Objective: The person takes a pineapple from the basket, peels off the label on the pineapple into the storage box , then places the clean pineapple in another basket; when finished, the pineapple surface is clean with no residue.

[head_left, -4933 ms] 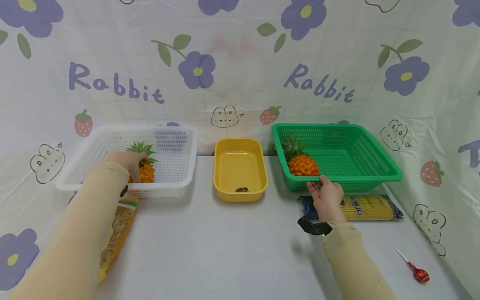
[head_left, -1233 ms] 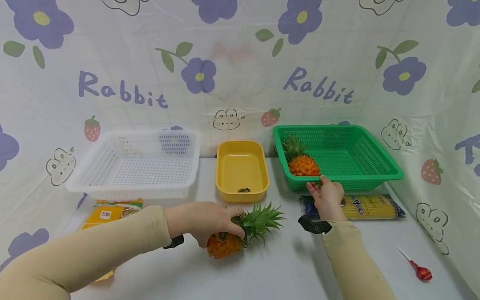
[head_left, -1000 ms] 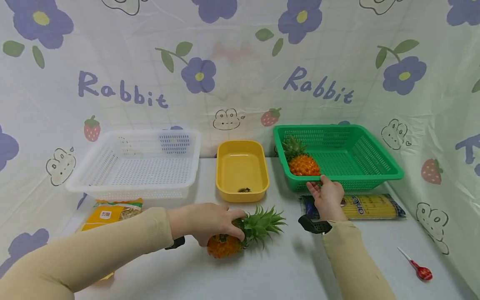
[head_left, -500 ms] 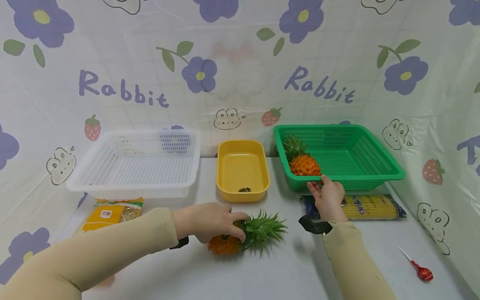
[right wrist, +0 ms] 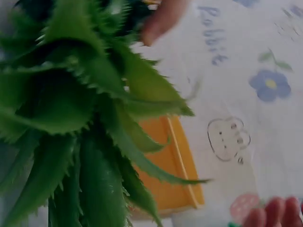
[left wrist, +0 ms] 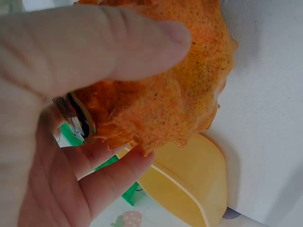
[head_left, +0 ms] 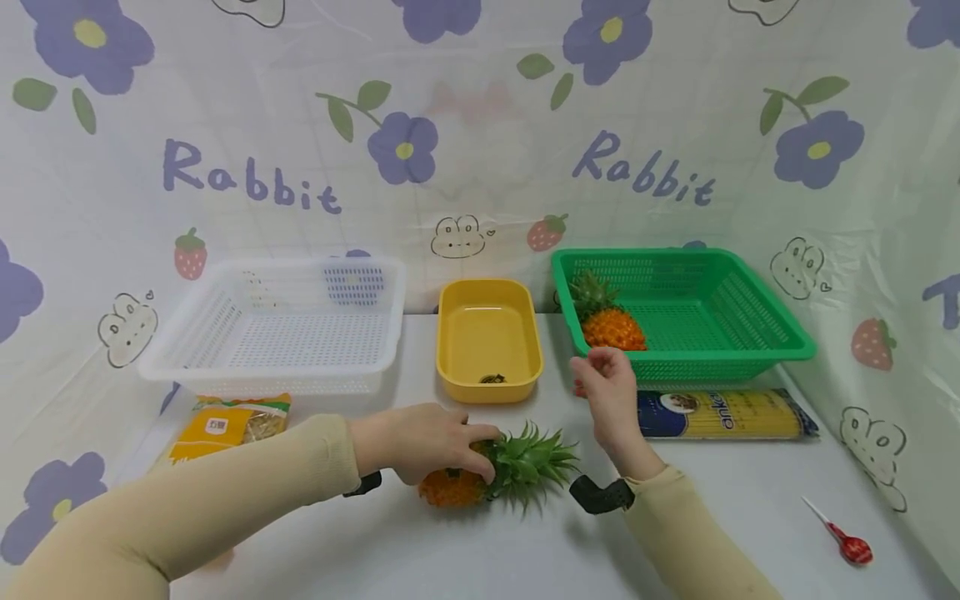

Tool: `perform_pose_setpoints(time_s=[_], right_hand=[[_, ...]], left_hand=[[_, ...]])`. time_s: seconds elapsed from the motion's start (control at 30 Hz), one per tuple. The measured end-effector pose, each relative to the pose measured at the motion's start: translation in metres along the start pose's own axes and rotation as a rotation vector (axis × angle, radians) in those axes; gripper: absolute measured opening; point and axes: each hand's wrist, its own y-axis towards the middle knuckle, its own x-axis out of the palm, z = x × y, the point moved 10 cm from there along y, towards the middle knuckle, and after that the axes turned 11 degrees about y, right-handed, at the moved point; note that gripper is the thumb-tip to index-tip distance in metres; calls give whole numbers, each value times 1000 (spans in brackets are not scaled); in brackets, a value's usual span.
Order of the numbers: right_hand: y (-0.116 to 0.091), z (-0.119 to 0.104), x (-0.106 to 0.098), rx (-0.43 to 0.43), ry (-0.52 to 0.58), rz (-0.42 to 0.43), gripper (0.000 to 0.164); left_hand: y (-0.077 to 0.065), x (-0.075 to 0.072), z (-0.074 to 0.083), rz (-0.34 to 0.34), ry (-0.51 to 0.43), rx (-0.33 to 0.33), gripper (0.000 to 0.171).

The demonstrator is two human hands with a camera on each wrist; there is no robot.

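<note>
A small orange pineapple [head_left: 453, 492] lies on its side on the white table, green crown to the right. My left hand [head_left: 423, 442] grips it from above. In the left wrist view my thumb lies across the pineapple [left wrist: 175, 99], with the fingers on its other side. My right hand [head_left: 611, 400] holds nothing, its fingers loosely bent, just in front of the green basket [head_left: 720, 367] at its left corner. The crown [right wrist: 90, 109] fills much of the right wrist view. Another pineapple [head_left: 613, 330] lies inside the green basket.
A white basket [head_left: 285, 379] stands at the back left, a yellow tub [head_left: 487, 393] at the back centre. A yellow pasta pack [head_left: 750, 414] lies before the green basket. An orange pasta bag [head_left: 217, 429] is partly under my left arm. A red lollipop [head_left: 855, 548] lies right.
My left hand has brought the pineapple from the white basket to the table's middle. My right hand has just left the green basket's rim and moved left towards the pineapple's crown.
</note>
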Motion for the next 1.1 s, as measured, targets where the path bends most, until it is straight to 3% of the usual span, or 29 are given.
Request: perform_pose_setpoints(time_s=[0.1,0.2,0.33,0.43,0.63,0.97,1.1], right_hand=[[-13,-8,41,-102,-276,-313,41],[-30,-1,70,-159,-527,-594,62],[-47,19,82,-117,-696,-810,86],[-53,32,83,-57,-752,-874,92],[-60,44,87,-20,-777,-968,83],[-66,46,91,-117,-880,-1030,52],[-66,44,94,-130,-883,-1028,50]], left_hand=[[0,-1,-1,-2,-8,2,80],[0,-1,-1,-3,-4,6,80],[0,-1,0,-2,19,10,80],[1,0,0,4,31,12,80],[0,0,2,20,22,19,80],[-2,-1,1,23,6,12,81],[-7,-1,-3,59,-89,-25,85]])
